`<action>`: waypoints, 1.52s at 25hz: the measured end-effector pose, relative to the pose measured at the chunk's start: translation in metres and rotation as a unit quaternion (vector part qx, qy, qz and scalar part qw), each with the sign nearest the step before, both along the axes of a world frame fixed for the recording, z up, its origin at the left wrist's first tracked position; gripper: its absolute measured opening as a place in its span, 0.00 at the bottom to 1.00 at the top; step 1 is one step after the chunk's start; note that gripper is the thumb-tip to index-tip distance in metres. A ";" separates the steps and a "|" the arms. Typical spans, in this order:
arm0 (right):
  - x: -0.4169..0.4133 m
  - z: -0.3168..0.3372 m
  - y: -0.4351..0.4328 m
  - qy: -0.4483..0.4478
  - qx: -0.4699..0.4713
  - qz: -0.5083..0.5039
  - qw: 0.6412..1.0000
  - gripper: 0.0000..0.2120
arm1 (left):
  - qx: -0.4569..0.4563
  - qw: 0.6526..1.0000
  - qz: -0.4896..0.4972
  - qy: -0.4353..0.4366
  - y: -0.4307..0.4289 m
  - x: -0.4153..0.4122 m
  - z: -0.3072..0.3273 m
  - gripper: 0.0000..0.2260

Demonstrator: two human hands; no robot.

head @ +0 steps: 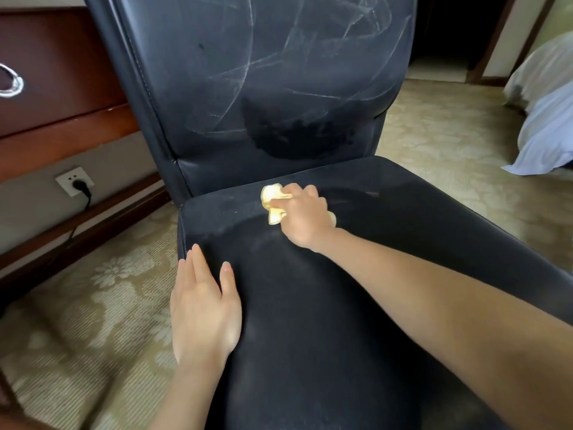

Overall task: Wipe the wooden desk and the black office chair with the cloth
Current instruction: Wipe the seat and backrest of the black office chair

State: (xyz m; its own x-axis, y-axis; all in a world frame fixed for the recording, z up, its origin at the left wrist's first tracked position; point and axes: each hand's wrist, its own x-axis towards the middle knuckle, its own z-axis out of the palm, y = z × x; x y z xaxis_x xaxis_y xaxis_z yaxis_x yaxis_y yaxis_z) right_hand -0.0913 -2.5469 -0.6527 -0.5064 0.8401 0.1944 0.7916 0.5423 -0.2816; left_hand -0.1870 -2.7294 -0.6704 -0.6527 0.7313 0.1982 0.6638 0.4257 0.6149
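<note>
Chair (356, 274): black, leather-like, fills the centre of the frame. Backrest (217, 72) is crossed by pale arcing streaks, with a darker blotch low in its middle. The seat shows a faint grey haze toward its rear left.

Cloth (272, 193): small, pale yellow, bunched up. It lies on the rear of the seat, just above frame centre, close to the backrest.

Right hand (305, 217): fingers curled over the cloth, gripping it against the seat. Most of the cloth sticks out on the left of the fingers, and a scrap shows at the hand's right edge.

Left hand (203, 308): flat, fingers straight, resting on the seat's left edge, lower left of centre, well apart from the cloth.

Desk (62, 72): dark red-brown wood, upper left, beside the chair. Patterned carpet (93, 305) lies below.
</note>
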 end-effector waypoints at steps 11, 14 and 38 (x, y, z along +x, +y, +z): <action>0.091 0.004 -0.056 -0.025 0.049 0.275 0.960 0.34 | -0.025 1.000 -0.001 -0.003 -0.004 -0.004 0.002 0.26; 0.132 0.011 -0.028 -0.049 0.063 0.148 0.986 0.36 | -0.037 0.999 -0.005 -0.001 -0.005 -0.002 0.001 0.26; -0.035 0.015 -0.041 -0.077 -0.040 0.083 0.993 0.24 | 0.009 1.000 0.008 -0.025 -0.004 0.000 0.002 0.25</action>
State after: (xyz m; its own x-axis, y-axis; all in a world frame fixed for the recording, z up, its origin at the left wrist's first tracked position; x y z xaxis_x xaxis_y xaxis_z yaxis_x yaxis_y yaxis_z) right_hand -0.1265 -2.5883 -0.6378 -0.6580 0.7520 0.0393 0.7300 0.6498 -0.2119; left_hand -0.1870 -2.7330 -0.6685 -0.6744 0.7167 0.1776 0.6245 0.4252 0.6552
